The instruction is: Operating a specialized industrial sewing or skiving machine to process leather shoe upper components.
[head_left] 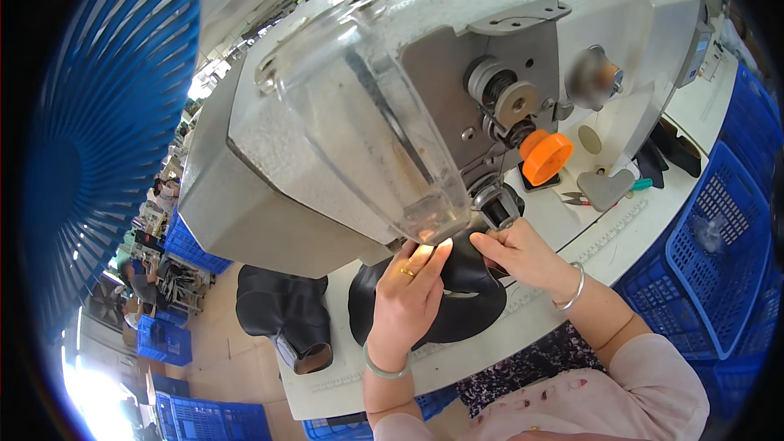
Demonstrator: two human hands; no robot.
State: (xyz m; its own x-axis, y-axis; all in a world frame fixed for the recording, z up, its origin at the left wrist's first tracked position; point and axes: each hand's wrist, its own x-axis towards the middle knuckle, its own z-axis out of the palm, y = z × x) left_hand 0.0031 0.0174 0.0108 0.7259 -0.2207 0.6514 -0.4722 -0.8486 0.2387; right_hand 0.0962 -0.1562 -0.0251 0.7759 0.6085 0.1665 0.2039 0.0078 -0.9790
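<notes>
A black leather-like piece (482, 310) with a slit lies under the head of a large grey sewing machine (269, 171). My left hand (404, 298), wearing a gold ring, rests on it with fingers stretched out toward the needle area. At the piece's right side my right hand (527, 255) pinches its edge, thumb on top and the other fingers mostly hidden. A clear plastic guard (367, 122) and a metal part (496, 204) hang just above my fingertips. The needle itself is hidden. An orange knob (545, 158) sticks out of the machine's front.
Another black piece (282, 310) hangs over the left edge of the white table (351, 376). Red-handled snips (578, 198) and a green-ended tool (643, 184) lie behind my right hand. Blue crates (714, 261) stand at the right; a blue fan (114, 114) fills the left.
</notes>
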